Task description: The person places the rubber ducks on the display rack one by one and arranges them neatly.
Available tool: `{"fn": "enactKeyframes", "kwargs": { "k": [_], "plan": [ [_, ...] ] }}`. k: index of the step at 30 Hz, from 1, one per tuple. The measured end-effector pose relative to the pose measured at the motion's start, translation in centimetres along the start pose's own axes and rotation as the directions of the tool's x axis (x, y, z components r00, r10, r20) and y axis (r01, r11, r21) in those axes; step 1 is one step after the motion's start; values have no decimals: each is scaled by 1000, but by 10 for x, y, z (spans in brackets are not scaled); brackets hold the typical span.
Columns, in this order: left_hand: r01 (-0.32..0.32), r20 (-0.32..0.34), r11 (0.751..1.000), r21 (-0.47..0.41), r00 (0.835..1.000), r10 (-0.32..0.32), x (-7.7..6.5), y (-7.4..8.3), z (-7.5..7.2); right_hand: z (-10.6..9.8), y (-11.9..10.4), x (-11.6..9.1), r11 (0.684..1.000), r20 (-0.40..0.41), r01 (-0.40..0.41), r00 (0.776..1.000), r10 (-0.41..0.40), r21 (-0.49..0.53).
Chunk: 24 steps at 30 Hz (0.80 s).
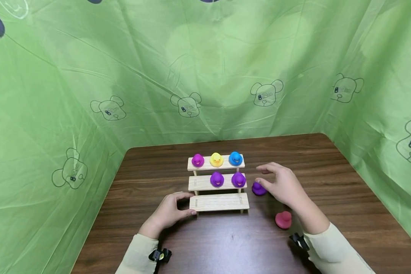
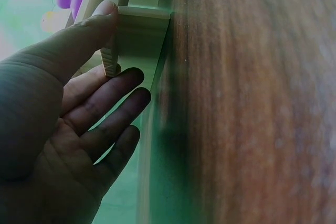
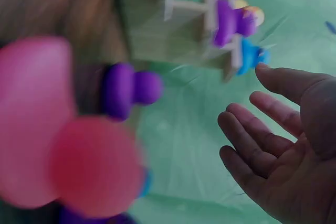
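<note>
L hand (image 1: 170, 210) pinches rack (image 1: 219, 202) end; R hand (image 1: 283, 185) spread, nr purple duck (image 1: 259, 189) on tbl (image 1: 222, 243).

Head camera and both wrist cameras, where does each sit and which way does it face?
Head: worn on the head, facing forward and down at the three-tier wooden stand; left hand, right hand and pale sleeves show.
Left wrist: worn there, facing the stand's end; left hand shows.
Right wrist: worn there, facing past the pink toy duck toward the stand; right hand shows.
Head and right wrist both show the pink toy duck.
</note>
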<state>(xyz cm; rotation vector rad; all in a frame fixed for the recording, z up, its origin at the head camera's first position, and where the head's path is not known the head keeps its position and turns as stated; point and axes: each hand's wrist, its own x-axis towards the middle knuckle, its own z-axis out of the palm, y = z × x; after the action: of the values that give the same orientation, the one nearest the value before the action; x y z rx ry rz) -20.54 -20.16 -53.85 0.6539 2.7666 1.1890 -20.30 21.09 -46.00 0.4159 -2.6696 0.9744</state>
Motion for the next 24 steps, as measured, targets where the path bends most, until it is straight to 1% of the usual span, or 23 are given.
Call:
{"fn": "enactKeyframes", "kwargs": {
  "k": [3, 9, 12, 17, 19, 24],
  "plan": [
    [3, -1, 1000, 3, 1000, -3, 0, 0, 0, 6, 13, 1, 999, 47, -28, 998, 29, -18],
    [3, -3, 1000, 0, 1000, -3, 0, 2, 0, 20, 31, 4, 994, 134, -93, 987, 85, 50],
    [2, -4, 1000, -2, 1000, -2, -1, 3, 0, 26, 38, 5, 993, 166, -108, 981, 100, 41],
    [6, -2, 1000, -7, 1000, -7, -1, 2, 0, 35, 47, 5, 993, 205, -111, 972, 119, -50],
    [9, -1, 1000, -9, 1000, -9, -1, 2, 0, 37, 49, 6, 991, 220, -110, 968, 124, -72],
    [10, -1, 1000, -10, 1000, -10, -1, 3, -1, 37, 51, 5, 994, 232, -80, 968, 95, -72]
  ]
}}
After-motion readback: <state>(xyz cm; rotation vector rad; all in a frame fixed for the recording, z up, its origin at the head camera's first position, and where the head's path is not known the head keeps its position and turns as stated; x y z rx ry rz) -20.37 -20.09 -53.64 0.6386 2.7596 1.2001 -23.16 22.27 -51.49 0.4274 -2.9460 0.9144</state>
